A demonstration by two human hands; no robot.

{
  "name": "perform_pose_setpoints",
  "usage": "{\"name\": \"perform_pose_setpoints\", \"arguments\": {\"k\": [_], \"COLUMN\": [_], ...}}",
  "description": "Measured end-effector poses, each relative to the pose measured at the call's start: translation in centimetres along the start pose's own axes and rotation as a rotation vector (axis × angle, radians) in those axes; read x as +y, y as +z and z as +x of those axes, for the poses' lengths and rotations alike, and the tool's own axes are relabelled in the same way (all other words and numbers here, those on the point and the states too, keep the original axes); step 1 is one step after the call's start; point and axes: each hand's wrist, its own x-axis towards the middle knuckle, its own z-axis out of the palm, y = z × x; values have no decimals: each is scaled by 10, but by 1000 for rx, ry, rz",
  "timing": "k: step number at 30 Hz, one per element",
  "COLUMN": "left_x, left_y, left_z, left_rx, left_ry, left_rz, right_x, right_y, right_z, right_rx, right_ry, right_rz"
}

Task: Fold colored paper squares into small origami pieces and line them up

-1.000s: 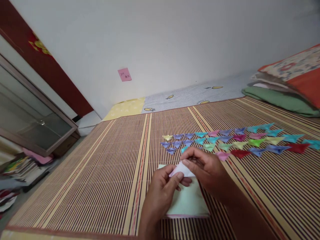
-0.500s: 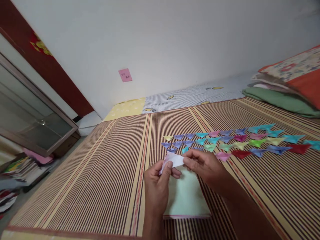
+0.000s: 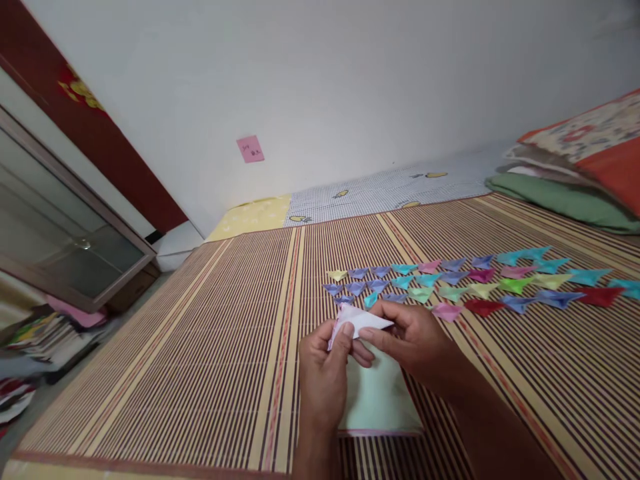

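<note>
A piece of folded paper [image 3: 364, 321], white with a pinkish left edge, is held up between both hands. My left hand [image 3: 327, 357] pinches its left side, thumb on the front face. My right hand [image 3: 407, 333] grips the pointed right end between thumb and fingers. Below the hands lies a pale green paper stack [image 3: 383, 400] with a pinkish lower edge, partly covered by them. Beyond it, several small folded paper boats [image 3: 481, 275] in many colours stand in rows on the striped mat; my right hand hides part of the nearest row.
The striped bamboo mat [image 3: 200, 353] covers the bed. Folded bedding [image 3: 565, 200] is piled at the far right. A pink note [image 3: 250, 149] sticks to the wall. At left are a glass-panelled door [image 3: 70, 213] and stacked books [image 3: 45, 337].
Both hands have shifted slightly right with the paper. My right thumb has moved onto the paper's front face, and more of its pointed right end now shows.
</note>
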Motion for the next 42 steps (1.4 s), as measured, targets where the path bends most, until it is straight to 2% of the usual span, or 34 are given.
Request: {"name": "perform_pose_setpoints", "arguments": {"k": [5, 11, 15, 21, 24, 29, 42], "left_x": [-2, -2, 2, 4, 5, 6, 9], "left_y": [0, -4, -4, -12, -15, -11, -10], "left_z": [1, 0, -1, -2, -3, -4, -1], "left_rx": [-43, -116, -175, -247, -282, -254, -314], "left_ry": [16, 9, -16, -143, -89, -4, -50], "left_rz": [53, 115, 198, 66, 96, 171, 29], "right_x": [2, 6, 1, 1, 5, 5, -3], "right_y": [0, -6, -1, 3, -1, -2, 6], "right_z": [-1, 1, 0, -1, 0, -1, -1], "right_rx": [-5, -81, -3, 75, 65, 93, 183], "right_ry": [8, 6, 4, -6, -9, -19, -14], "right_rz": [-29, 26, 38, 76, 84, 110, 141]}}
